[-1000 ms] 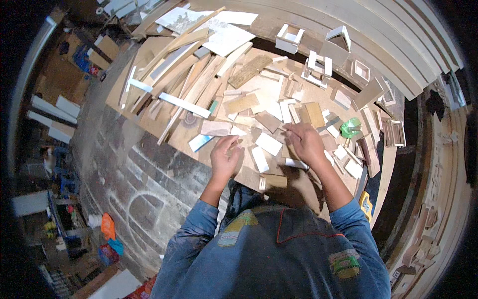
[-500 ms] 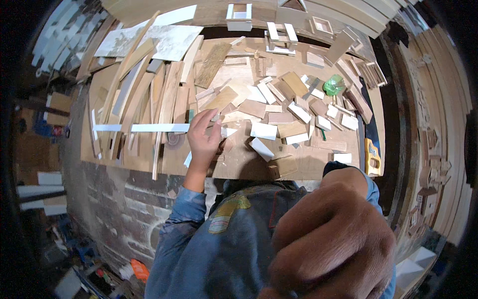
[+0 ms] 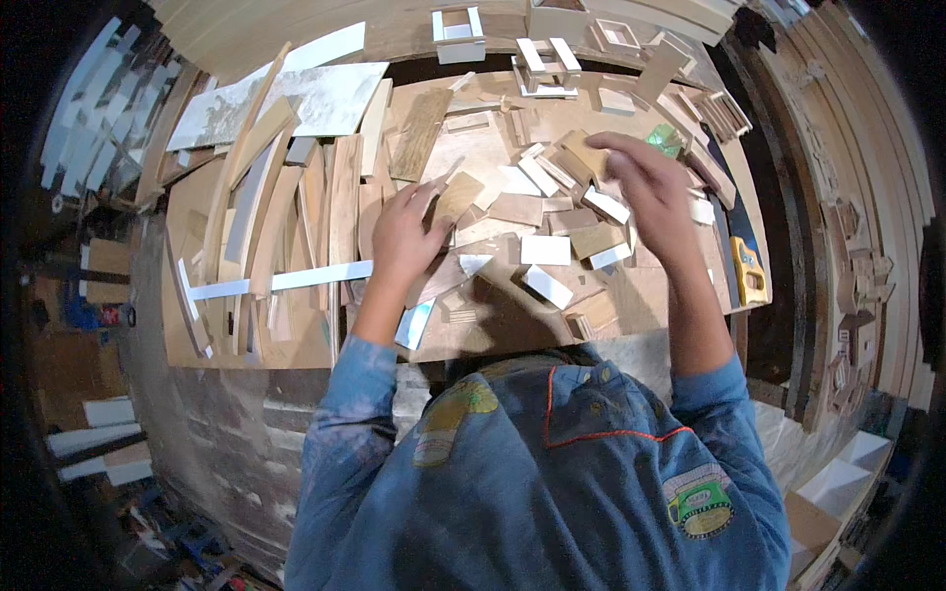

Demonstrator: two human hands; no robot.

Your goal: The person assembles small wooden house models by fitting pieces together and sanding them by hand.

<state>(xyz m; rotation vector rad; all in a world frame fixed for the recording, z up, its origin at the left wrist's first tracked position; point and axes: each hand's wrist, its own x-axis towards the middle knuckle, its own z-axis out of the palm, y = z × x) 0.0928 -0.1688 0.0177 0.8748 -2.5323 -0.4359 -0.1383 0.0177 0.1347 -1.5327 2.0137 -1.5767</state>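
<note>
My left hand (image 3: 404, 236) is over the middle left of the workbench, its thumb and fingers closed at the lower left end of a small tan wooden block (image 3: 460, 197). My right hand (image 3: 650, 192) reaches over the pile on the right, slightly blurred. Its fingers are stretched forward, the fingertips at the edge of another tan wooden block (image 3: 583, 153); whether they touch it I cannot tell. Under and between my hands lie several offcuts, among them a white-faced block (image 3: 545, 249) and a tilted white-faced block (image 3: 548, 286).
A white T-square (image 3: 305, 277) lies across long wooden strips (image 3: 305, 207) on the left. A yellow-handled saw (image 3: 752, 274) is at the right edge, green crumpled plastic (image 3: 665, 140) beyond my right hand. Small wooden frames (image 3: 545, 67) stand along the back.
My right hand has dropped from close in front of the camera to the pile on the right. My left hand has shifted slightly to the tan block, which is turned more upright in view.
</note>
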